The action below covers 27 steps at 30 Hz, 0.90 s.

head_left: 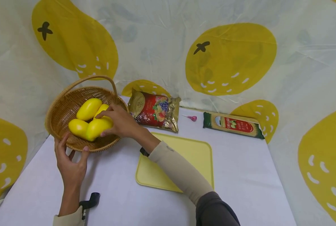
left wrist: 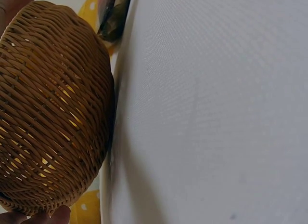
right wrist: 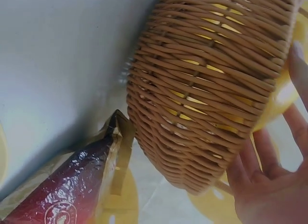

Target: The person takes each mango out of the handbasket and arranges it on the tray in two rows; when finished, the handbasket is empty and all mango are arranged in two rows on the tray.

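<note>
A brown wicker basket point(head_left: 61, 117) with an arched handle stands at the table's left, tilted toward the camera, with several yellow mangoes point(head_left: 89, 109) inside. My left hand point(head_left: 72, 168) holds the basket's front rim, fingers on its left and thumb at the front; fingertips show at the lower left of the left wrist view. Reaching into the basket, my right hand point(head_left: 122, 122) grips the front right mango point(head_left: 98, 128), thumb below and fingers over its top. In the right wrist view, the woven side point(right wrist: 207, 89) hides most of the fruit.
A red and gold candy bag point(head_left: 156, 110) lies right of the basket. Beyond it are a pink lollipop point(head_left: 193, 118) and a long green-ended Olivoilà packet point(head_left: 232, 125). My right forearm crosses a yellow tray point(head_left: 196, 150). A fruit-print cloth point(head_left: 162, 47) hangs behind.
</note>
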### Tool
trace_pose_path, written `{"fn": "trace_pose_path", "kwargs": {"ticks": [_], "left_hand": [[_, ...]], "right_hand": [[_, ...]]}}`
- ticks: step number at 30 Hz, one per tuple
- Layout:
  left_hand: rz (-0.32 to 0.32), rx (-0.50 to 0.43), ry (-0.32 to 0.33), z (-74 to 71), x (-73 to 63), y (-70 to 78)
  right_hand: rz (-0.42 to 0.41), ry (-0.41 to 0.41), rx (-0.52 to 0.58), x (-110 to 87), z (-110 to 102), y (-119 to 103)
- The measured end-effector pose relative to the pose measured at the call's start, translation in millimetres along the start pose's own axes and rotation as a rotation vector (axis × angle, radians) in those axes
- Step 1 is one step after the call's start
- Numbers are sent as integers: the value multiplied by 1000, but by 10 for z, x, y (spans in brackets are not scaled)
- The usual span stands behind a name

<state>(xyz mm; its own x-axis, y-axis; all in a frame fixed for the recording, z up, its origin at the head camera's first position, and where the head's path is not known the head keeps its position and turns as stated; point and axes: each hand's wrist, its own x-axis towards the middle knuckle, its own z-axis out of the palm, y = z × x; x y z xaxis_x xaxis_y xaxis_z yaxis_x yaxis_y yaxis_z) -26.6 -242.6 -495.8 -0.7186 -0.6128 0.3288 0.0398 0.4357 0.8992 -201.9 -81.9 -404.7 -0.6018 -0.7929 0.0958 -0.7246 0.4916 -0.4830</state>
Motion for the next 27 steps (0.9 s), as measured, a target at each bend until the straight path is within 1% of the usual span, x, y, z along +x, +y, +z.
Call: {"fn": "trace_pose_path", "kwargs": {"ticks": [3,6,9,13,16,23,27], "left_hand": [[1,1,3,2,4,-1],[-5,4,5,2,2,2],[-12,5,5,2,0,13],[-23,9,1,4,1,22],[-30,13,1,4,2,14],[-37,23,3,3,4,-10],[-41,28,6,5,3,-15]], "right_hand": [[0,86,29,-78,-64,-7],[2,145,56,-154,-137,-18],[14,167,69,-225,-212,-20],[15,205,121,-351,-292,13],[13,257,157,-462,-324,69],[35,382,204,-692,-363,273],[71,439,219,-816,-405,373]]}}
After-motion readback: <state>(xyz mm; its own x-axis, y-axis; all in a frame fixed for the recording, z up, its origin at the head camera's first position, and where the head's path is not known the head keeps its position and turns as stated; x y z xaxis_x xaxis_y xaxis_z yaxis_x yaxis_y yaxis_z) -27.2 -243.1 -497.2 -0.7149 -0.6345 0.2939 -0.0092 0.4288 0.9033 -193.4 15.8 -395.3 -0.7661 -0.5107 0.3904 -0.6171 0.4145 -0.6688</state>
